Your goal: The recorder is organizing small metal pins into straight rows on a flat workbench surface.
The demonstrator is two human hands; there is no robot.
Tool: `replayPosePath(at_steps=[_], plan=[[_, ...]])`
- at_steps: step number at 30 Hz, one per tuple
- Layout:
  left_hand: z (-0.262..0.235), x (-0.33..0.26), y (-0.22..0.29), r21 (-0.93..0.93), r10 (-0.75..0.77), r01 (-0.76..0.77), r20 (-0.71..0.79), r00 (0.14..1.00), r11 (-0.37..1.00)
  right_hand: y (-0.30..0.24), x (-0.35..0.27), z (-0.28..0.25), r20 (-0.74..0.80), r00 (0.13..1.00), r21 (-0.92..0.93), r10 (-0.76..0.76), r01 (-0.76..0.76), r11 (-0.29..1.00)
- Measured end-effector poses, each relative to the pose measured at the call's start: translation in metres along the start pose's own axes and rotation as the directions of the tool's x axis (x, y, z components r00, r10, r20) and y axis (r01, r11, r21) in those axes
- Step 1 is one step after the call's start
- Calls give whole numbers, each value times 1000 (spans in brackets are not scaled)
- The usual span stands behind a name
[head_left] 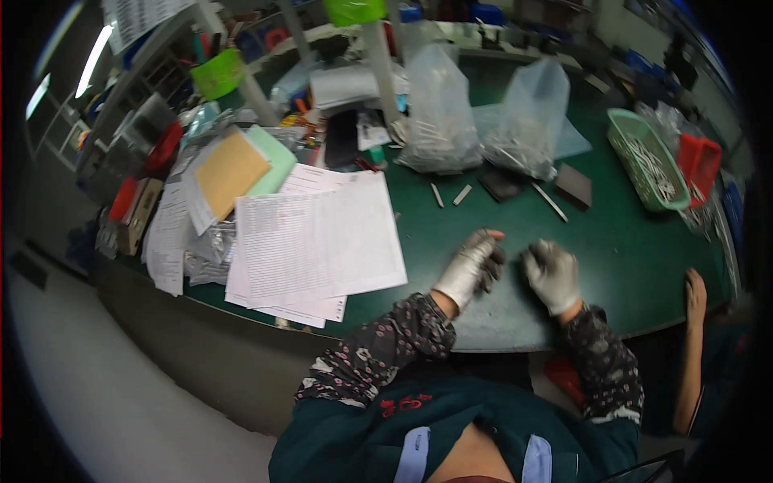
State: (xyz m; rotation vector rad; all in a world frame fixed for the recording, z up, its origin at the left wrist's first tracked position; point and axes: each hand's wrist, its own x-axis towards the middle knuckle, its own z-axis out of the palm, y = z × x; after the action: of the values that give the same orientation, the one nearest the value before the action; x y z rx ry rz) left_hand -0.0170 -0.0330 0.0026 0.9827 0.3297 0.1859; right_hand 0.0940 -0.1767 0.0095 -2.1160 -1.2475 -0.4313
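Both my hands wear grey-white work gloves and rest low over the green table (439, 233) near its front edge. My left hand (473, 267) is curled closed, with one bare fingertip poking out at the top; anything inside its fingers is hidden. A short gap to its right, my right hand (554, 278) forms a loose fist, its contents hidden too. Beyond them lie a short light strip (462, 195), another small strip (437, 196) and a longer thin strip (551, 202). A dark flat block (503, 184) and a brown-grey block (573, 186) sit close by.
Two clear plastic bags of parts, one (441, 113) left of the other (527, 121), stand behind the blocks. At right is a green basket (620, 121) of small pale pieces beside a red bin (699, 165). Printed sheets (322, 241) cover the left. Another person's arm (692, 346) is at far right.
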Motion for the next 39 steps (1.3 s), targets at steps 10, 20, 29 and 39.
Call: replayPosePath(at_steps=[10, 20, 29, 39], plan=[[50, 3, -19, 648, 809, -652, 92, 580, 393, -51, 6, 47, 102, 847, 984, 522, -163, 71], [62, -5, 14, 168, 576, -554, -142, 805, 816, -84, 26, 7, 15, 880, 880, 475, -237, 412], [37, 1, 12, 176, 469, -523, 275, 839, 834, -34, 20, 24, 603, 770, 507, 209, -168, -845], [12, 11, -12, 325, 556, -577, 166, 815, 749, -23, 23, 36, 690, 643, 550, 333, -167, -818]])
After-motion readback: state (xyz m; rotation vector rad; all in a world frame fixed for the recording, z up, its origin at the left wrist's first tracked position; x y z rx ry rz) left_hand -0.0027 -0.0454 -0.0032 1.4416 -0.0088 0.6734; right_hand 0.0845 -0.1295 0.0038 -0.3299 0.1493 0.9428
